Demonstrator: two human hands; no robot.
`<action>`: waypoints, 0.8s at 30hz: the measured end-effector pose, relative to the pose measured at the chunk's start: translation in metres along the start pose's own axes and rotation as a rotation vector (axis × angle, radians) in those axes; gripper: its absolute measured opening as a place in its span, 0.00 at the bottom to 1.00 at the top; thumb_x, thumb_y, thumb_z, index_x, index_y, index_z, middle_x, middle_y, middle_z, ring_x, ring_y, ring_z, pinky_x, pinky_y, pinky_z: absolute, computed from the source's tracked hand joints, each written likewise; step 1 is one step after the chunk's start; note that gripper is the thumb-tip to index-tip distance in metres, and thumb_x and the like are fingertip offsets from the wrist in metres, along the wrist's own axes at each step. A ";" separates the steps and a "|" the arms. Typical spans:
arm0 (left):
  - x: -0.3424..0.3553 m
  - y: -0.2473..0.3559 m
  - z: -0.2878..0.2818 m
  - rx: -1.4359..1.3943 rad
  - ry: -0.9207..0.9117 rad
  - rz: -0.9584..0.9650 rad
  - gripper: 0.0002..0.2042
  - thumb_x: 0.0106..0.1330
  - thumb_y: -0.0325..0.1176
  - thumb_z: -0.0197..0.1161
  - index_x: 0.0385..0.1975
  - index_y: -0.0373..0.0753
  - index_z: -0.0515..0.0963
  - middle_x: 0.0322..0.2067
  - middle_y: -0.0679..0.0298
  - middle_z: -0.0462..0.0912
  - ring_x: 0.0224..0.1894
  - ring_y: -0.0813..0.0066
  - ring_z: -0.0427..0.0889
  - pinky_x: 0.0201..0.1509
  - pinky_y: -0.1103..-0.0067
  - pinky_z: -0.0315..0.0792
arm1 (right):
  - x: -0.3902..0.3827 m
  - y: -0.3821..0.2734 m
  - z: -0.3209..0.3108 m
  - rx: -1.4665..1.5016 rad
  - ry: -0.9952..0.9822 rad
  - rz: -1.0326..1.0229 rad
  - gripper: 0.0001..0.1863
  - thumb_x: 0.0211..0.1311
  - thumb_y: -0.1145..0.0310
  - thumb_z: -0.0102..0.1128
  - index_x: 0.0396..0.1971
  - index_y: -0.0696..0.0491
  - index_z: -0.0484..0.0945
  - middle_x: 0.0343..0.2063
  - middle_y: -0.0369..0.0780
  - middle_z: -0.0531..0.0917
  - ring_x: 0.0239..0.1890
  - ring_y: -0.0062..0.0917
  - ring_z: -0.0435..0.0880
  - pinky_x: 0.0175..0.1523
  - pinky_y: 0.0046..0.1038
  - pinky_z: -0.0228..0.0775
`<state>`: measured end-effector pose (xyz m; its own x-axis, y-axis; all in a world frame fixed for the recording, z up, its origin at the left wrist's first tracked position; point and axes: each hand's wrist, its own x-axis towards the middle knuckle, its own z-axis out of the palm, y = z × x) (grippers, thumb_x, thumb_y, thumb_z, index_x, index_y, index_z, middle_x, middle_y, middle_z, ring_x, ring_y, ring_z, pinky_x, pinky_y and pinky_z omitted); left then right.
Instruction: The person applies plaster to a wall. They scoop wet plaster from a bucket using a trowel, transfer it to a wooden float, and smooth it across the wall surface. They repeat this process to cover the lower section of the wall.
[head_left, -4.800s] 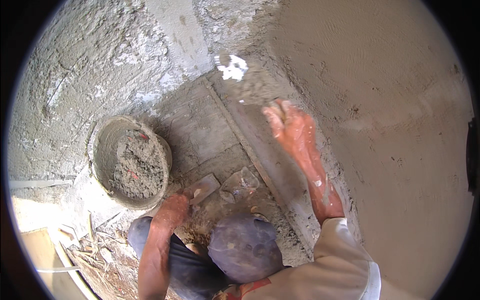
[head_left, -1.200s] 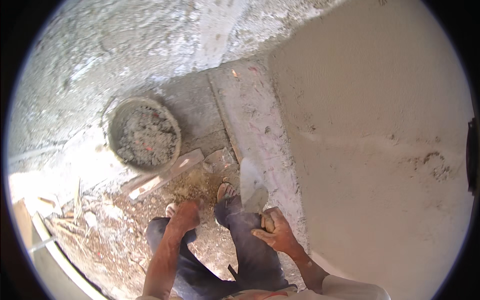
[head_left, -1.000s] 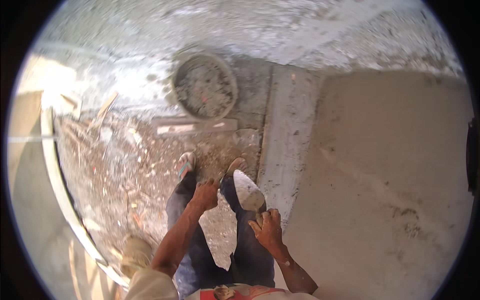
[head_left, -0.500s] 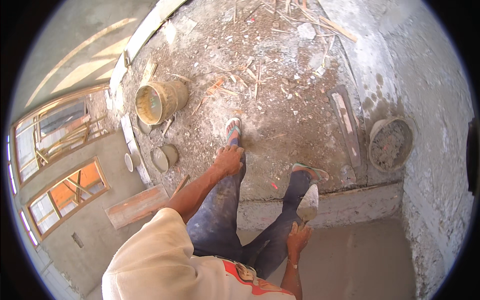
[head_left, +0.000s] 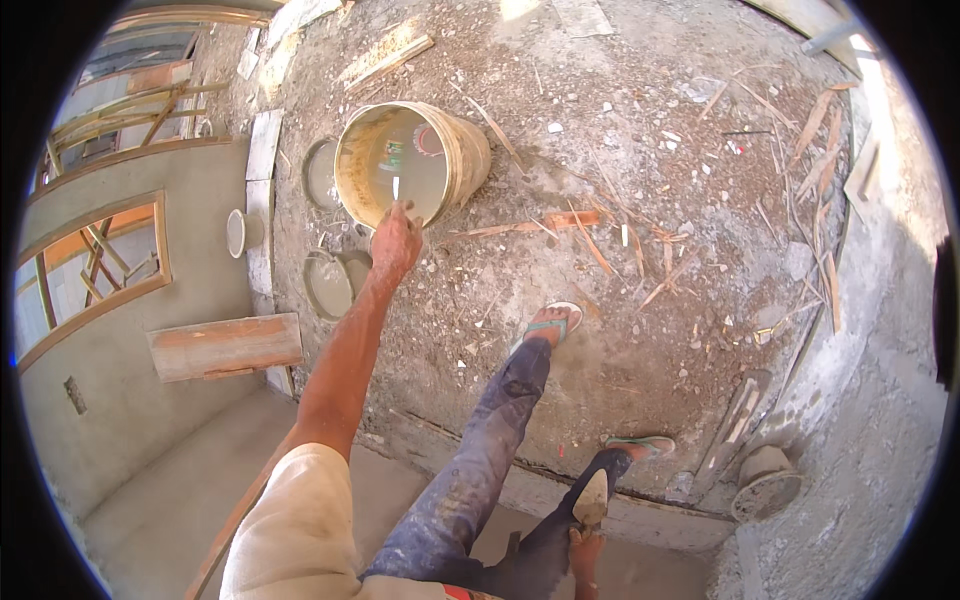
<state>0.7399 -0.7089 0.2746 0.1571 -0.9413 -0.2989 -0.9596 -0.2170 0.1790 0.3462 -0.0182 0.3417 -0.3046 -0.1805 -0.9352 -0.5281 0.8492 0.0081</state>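
My left arm stretches forward to a large yellowish bucket (head_left: 463, 165), stained with mortar and holding murky water. At the bucket's near rim my left hand (head_left: 397, 245) is closed, its fingers bent over the edge; the fingertips are small in view. Down by my right leg, my right hand (head_left: 585, 548) grips a trowel (head_left: 592, 500). The trowel's pale, pointed blade faces forward and its handle is hidden in the hand. A round container (head_left: 328, 285) with grey content sits just left of my left forearm.
A mortar-crusted bucket (head_left: 768, 485) stands by the rough wall at right. Wood strips (head_left: 600, 245) and rubble litter the ground. A plank (head_left: 225, 347) lies at left, near a small pail (head_left: 243, 232). A raised concrete edge (head_left: 640, 515) runs below my feet.
My left hand has left my knee and reached forward-left to the bucket's rim. The view has swung left. My right hand still holds the trowel by my right leg.
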 end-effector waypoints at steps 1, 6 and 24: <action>0.034 -0.017 -0.004 0.045 0.040 0.094 0.22 0.74 0.37 0.66 0.64 0.38 0.73 0.50 0.46 0.86 0.52 0.45 0.86 0.58 0.55 0.79 | 0.004 -0.017 -0.011 0.005 -0.053 -0.005 0.32 0.65 0.52 0.73 0.49 0.70 0.80 0.52 0.70 0.80 0.61 0.64 0.76 0.68 0.56 0.68; 0.159 -0.020 0.031 0.194 -0.205 0.055 0.29 0.72 0.34 0.65 0.73 0.46 0.67 0.52 0.46 0.86 0.56 0.44 0.86 0.59 0.55 0.80 | 0.022 -0.056 -0.060 0.030 -0.185 0.062 0.25 0.68 0.56 0.71 0.46 0.67 0.83 0.37 0.57 0.87 0.43 0.49 0.87 0.49 0.47 0.80; 0.056 -0.045 -0.053 -0.311 0.238 0.141 0.08 0.72 0.27 0.64 0.47 0.35 0.85 0.38 0.48 0.89 0.39 0.53 0.90 0.46 0.67 0.82 | 0.014 -0.074 -0.054 0.756 -0.135 0.208 0.22 0.73 0.57 0.64 0.55 0.58 0.75 0.32 0.42 0.85 0.30 0.26 0.84 0.32 0.31 0.77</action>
<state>0.8043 -0.7656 0.2995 0.1133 -0.9930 -0.0327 -0.8649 -0.1148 0.4886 0.3381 -0.1099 0.3466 -0.2136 0.0389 -0.9761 0.2248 0.9744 -0.0103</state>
